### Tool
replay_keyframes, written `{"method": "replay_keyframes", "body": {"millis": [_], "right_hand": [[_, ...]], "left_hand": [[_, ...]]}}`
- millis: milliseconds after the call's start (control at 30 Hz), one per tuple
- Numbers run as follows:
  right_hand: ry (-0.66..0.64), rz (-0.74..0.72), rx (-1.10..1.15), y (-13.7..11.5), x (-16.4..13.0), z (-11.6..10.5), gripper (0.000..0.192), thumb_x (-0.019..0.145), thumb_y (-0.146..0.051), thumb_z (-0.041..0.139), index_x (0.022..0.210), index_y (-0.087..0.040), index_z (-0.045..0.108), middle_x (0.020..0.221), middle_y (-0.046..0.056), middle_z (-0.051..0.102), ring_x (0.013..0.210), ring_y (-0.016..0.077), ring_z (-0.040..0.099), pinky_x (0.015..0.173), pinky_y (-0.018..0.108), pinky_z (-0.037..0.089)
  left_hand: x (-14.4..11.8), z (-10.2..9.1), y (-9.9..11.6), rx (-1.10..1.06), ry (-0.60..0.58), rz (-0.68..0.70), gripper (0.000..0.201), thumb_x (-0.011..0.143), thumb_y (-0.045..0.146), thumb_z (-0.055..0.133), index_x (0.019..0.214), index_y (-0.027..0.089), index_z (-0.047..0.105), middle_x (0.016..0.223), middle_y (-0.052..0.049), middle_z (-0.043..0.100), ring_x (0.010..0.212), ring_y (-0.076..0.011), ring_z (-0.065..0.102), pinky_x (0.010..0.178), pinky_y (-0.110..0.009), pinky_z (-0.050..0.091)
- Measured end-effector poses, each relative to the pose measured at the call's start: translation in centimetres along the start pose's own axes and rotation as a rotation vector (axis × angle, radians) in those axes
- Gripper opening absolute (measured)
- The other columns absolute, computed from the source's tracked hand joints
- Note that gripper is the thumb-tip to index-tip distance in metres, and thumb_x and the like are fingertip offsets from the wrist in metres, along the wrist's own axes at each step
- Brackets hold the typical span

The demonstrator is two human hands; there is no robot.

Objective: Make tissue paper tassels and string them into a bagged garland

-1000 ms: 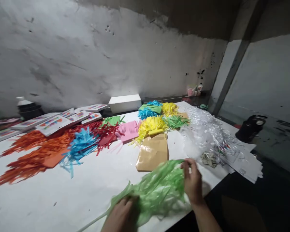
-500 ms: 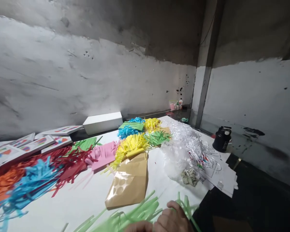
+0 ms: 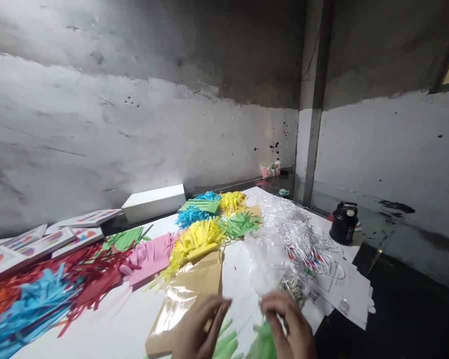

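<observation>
My left hand (image 3: 200, 329) is at the bottom middle, partly over a brown paper envelope (image 3: 183, 311) with a shiny clear part. Its thumb and fingers come together at the tips, and whatever they pinch is too small to make out. To the right, my right hand (image 3: 292, 324) has curled fingers closed at the top of a light green paper fringe (image 3: 262, 344), which hangs below the fingertips. More green strips lie on the white surface between the hands. Motion slightly blurs both hands.
Yellow (image 3: 200, 237), pink (image 3: 153, 259), red and blue fringes (image 3: 37, 304) spread leftward. Printed white boxes (image 3: 48, 244) and a plain white box (image 3: 153, 202) stand behind. A clear plastic bag (image 3: 265, 259), silvery strings (image 3: 288, 214), papers (image 3: 344, 294) and a black bottle (image 3: 343, 223) are right.
My left hand has come up into view and the two hands are now apart. My right hand has risen, lifting part of the green fringe. The view has tilted up slightly.
</observation>
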State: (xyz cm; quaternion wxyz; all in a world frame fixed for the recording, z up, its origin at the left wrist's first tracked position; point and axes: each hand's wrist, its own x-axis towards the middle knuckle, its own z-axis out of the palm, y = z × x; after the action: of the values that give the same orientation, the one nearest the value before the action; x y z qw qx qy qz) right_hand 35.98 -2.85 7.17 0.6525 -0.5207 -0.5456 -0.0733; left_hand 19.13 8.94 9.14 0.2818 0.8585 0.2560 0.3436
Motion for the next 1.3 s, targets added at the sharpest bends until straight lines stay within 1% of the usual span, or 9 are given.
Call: {"method": "replay_keyframes", "body": {"millis": [100,167,233,367,533,733,933,1133,1300], "right_hand": [[-0.007,0.229,0.206,1.4,5.3,1.4,0.011,0.096,-0.027,0.055,0.099,-0.023,0.065,0.143,0.012,0.055,0.13,0.0262,0.054,0.099,0.04,0.053],[0.001,0.412,0.28,3.6,7.8,2.8,0.02,0.091,-0.036,0.059,0.102,-0.021,0.066,0.137,0.012,0.059,0.125,0.0253,0.059,0.098,0.039,0.053],[0.015,0.533,0.252,6.7,8.2,3.5,0.029,0.085,-0.042,0.063,0.104,-0.019,0.067,0.109,0.011,0.073,0.102,0.0244,0.07,0.085,0.037,0.057],[0.095,0.742,0.151,11.9,2.9,1.3,0.04,0.071,-0.051,0.071,0.095,-0.019,0.07,0.086,0.005,0.074,0.086,0.0263,0.071,0.075,0.037,0.057],[0.163,0.864,0.11,12.6,-4.4,-2.5,0.059,0.074,-0.056,0.068,0.12,-0.02,0.066,0.11,0.012,0.074,0.102,0.0312,0.071,0.08,0.04,0.059],[0.139,0.847,0.137,11.4,-5.8,-1.0,0.059,0.077,-0.057,0.068,0.124,-0.022,0.065,0.136,0.015,0.063,0.127,0.0333,0.059,0.098,0.044,0.054],[0.122,0.781,0.144,9.7,-5.8,-1.2,0.032,0.082,-0.053,0.067,0.092,-0.023,0.07,0.134,0.013,0.065,0.125,0.0311,0.06,0.101,0.043,0.052],[0.134,0.495,-0.029,6.8,-5.5,-3.2,0.023,0.091,-0.042,0.062,0.087,-0.021,0.071,0.095,0.008,0.077,0.083,0.02,0.075,0.074,0.024,0.059],[0.108,0.316,-0.095,3.1,-4.4,-3.2,0.01,0.089,-0.032,0.069,0.091,-0.023,0.073,0.079,0.0,0.074,0.068,0.0151,0.071,0.07,0.02,0.056]], "left_hand": [[6.3,1.6,0.8,0.337,-0.042,0.225,0.035,0.101,0.022,0.036,0.128,0.02,0.06,0.132,-0.016,0.064,0.125,-0.0271,0.058,0.105,-0.049,0.047],[9.6,3.8,0.7,0.493,-0.251,0.337,0.034,0.095,0.015,0.044,0.124,0.018,0.061,0.135,-0.015,0.063,0.134,-0.0301,0.049,0.115,-0.059,0.032],[11.2,5.9,0.1,0.532,-0.37,0.375,0.024,0.091,0.013,0.051,0.108,0.019,0.068,0.112,-0.01,0.073,0.12,-0.027,0.061,0.119,-0.057,0.025],[9.4,7.5,-2.7,0.583,-0.516,0.305,0.021,0.09,0.011,0.054,0.074,0.017,0.067,0.063,-0.002,0.067,0.069,-0.0207,0.07,0.104,-0.048,0.045],[6.9,6.3,-4.8,0.597,-0.488,0.07,0.022,0.095,0.017,0.054,0.077,0.014,0.067,0.067,-0.002,0.066,0.062,-0.0181,0.065,0.067,-0.035,0.053],[9.5,9.5,-2.8,0.393,-0.446,0.048,0.016,0.097,0.016,0.056,0.107,0.015,0.069,0.112,-0.008,0.069,0.1,-0.0208,0.066,0.089,-0.039,0.053],[10.3,12.8,-2.7,0.194,-0.48,-0.093,0.024,0.096,0.031,0.063,0.113,0.015,0.065,0.114,-0.007,0.068,0.099,-0.0223,0.067,0.087,-0.044,0.057],[9.5,10.4,-1.8,-0.179,-0.34,-0.292,0.017,0.096,0.031,0.06,0.097,0.014,0.066,0.097,-0.006,0.068,0.086,-0.0187,0.065,0.076,-0.035,0.055],[4.4,6.0,1.7,-0.597,-0.296,-0.48,0.026,0.089,0.038,0.058,0.097,0.013,0.062,0.077,-0.003,0.062,0.056,-0.0098,0.05,0.049,-0.021,0.041]]}}
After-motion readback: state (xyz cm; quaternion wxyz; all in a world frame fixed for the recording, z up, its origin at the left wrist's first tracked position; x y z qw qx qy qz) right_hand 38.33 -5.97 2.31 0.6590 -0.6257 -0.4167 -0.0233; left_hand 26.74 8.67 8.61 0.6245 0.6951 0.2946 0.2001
